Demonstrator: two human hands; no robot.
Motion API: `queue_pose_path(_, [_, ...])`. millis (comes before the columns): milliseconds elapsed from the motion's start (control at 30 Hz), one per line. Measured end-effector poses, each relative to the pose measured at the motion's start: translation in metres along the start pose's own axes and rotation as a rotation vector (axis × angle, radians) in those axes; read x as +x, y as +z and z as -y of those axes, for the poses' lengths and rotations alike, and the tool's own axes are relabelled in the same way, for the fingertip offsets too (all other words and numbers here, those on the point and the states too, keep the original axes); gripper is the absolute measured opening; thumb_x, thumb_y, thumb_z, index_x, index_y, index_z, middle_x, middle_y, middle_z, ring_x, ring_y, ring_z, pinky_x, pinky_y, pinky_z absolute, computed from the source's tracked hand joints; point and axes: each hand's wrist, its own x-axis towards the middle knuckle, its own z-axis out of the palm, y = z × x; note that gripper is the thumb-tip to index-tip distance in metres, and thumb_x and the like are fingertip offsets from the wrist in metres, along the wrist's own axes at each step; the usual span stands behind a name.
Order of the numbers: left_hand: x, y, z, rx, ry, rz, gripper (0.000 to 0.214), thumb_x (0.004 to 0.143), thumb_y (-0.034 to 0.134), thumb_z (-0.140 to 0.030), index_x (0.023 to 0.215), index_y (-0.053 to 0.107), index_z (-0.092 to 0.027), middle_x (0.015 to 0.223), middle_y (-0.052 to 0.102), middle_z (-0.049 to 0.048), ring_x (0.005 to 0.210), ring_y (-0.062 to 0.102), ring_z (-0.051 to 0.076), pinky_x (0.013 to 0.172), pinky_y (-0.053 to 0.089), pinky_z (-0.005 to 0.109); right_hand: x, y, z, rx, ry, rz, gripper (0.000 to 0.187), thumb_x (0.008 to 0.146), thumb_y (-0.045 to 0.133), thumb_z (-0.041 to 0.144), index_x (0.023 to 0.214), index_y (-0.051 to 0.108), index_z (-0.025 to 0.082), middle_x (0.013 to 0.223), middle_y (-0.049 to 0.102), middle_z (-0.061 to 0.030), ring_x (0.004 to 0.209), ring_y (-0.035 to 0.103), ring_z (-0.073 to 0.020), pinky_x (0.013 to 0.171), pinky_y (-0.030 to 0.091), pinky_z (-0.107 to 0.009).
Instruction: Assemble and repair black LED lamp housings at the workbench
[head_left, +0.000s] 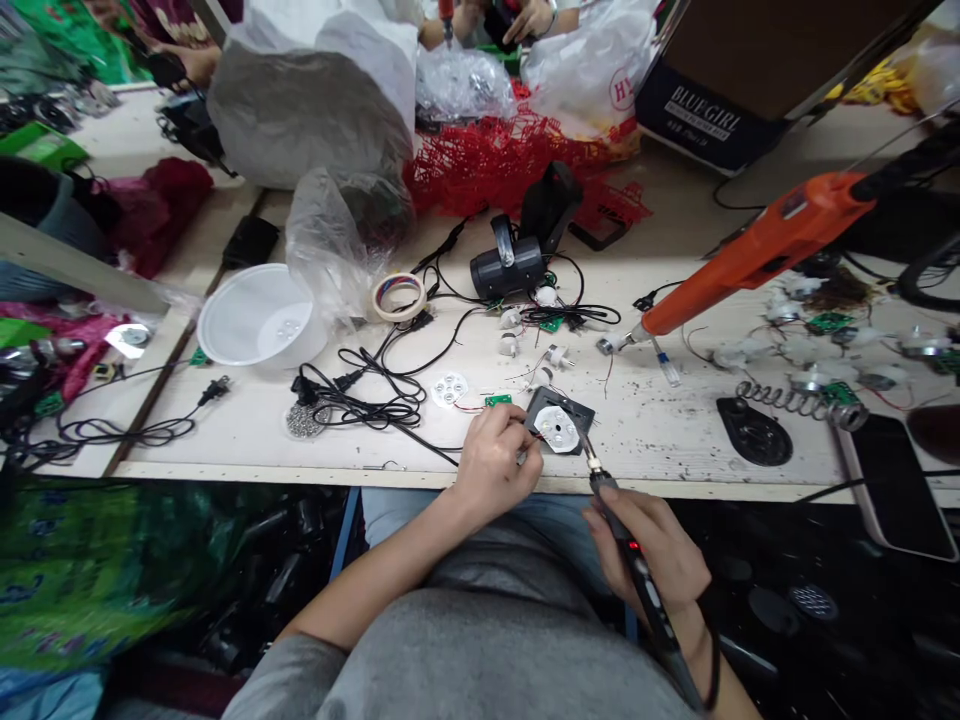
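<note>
My left hand (495, 462) is closed in a pinch at the left edge of a small dark square LED module (559, 420) with a pale round lens plate, near the bench's front edge. My right hand (651, 552) grips a black soldering iron (628, 540) like a pen. Its thin tip reaches up to the module's right side. A small green circuit board (497, 400) with red wires lies just behind my left hand. A loose clear lens disc (449, 389) rests further left.
On the bench: a tangle of black cables (367, 395), a white bowl (259, 316), a tape roll (399, 295), a black lamp housing (510, 262), an orange glue gun (757, 250), a coiled iron stand (765, 420), a phone (896, 485). Red plastic parts and bags stand at the back. Other people's hands work at the far side.
</note>
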Motion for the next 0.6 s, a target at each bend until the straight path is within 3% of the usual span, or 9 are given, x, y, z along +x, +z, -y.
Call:
queue_pose_path(200, [0.004, -0.032, 0.004, -0.063, 0.02, -0.021, 0.008, 0.092, 0.063, -0.028, 0.092, 0.064, -0.02, 0.105, 0.065, 0.0099, 0.102, 0.064, 0.023, 0.088, 0.054, 0.039, 0.011, 0.021, -0.013, -0.021, -0.047, 0.019, 0.024, 0.094, 0.064, 0.011, 0.117, 0.065, 0.017, 0.082, 0.069, -0.0029, 0.065, 0.064, -0.0108, 0.063, 0.052, -0.02])
queue_pose_path(367, [0.011, -0.07, 0.028, 0.02, -0.1, -0.13, 0.005, 0.093, 0.061, -0.023, 0.092, 0.065, -0.021, 0.095, 0.068, 0.0053, 0.093, 0.066, 0.019, 0.083, 0.054, 0.033, 0.017, 0.043, -0.026, -0.07, -0.054, 0.029, 0.029, 0.09, 0.071, 0.023, 0.117, 0.063, 0.017, 0.091, 0.066, -0.008, 0.086, 0.066, -0.0213, 0.079, 0.057, -0.035])
queue_pose_path(433, [0.012, -0.076, 0.035, 0.022, -0.138, -0.12, 0.006, 0.093, 0.061, -0.022, 0.089, 0.065, -0.021, 0.09, 0.068, 0.0037, 0.086, 0.066, 0.018, 0.078, 0.053, 0.031, 0.017, 0.05, -0.028, -0.081, -0.046, 0.049, 0.03, 0.091, 0.07, 0.027, 0.119, 0.062, 0.017, 0.09, 0.063, -0.0075, 0.087, 0.064, -0.0227, 0.08, 0.057, -0.038])
queue_pose_path(600, [0.012, -0.073, 0.044, 0.04, -0.173, -0.027, 0.006, 0.092, 0.06, -0.021, 0.088, 0.065, -0.02, 0.086, 0.068, 0.0028, 0.08, 0.066, 0.017, 0.075, 0.054, 0.029, 0.019, 0.051, -0.023, -0.003, -0.039, 0.028, 0.031, 0.088, 0.069, 0.013, 0.118, 0.06, 0.016, 0.091, 0.061, -0.0077, 0.087, 0.062, -0.0218, 0.081, 0.056, -0.039])
